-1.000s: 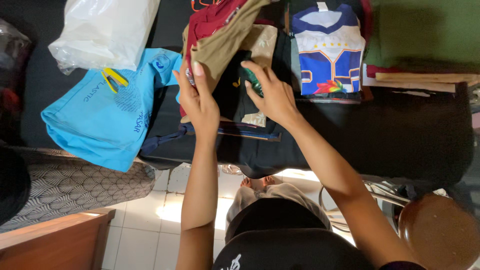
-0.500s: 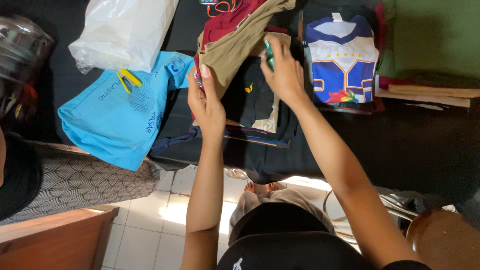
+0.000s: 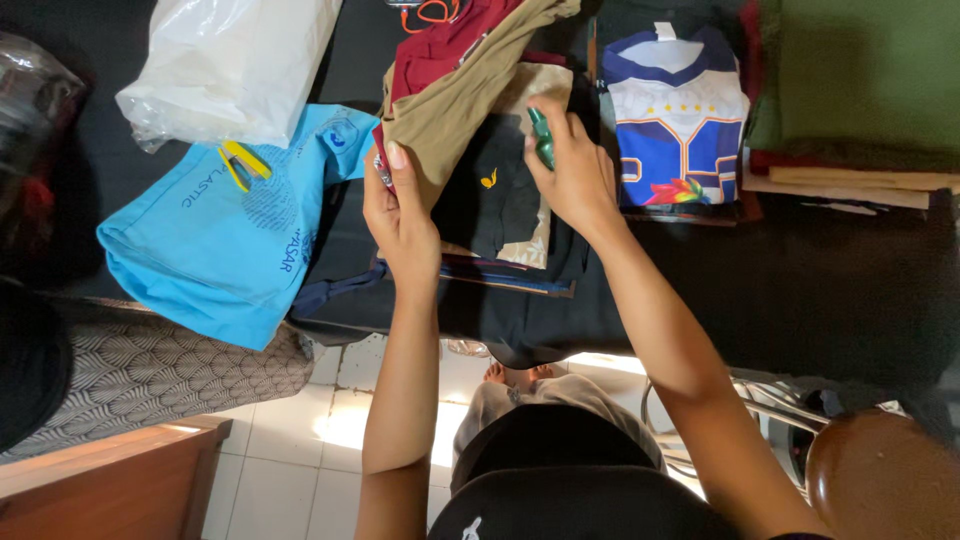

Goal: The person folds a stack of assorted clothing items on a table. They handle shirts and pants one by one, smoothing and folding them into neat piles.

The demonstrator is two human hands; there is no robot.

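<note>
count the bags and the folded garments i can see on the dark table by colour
Bags:
blue bag: 1
white plastic bag: 1
Garments:
olive-brown garment, held by the left hand: 1
maroon garment: 1
black garment: 1
blue-and-white jersey: 1
green folded cloth: 1
Total: 7
The right hand grips a small green thing.

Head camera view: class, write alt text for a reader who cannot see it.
Seen from above, the left hand grips folded olive cloth while the right hand holds a small green object over stacked clothes. A blue bag lies to the left.
</note>
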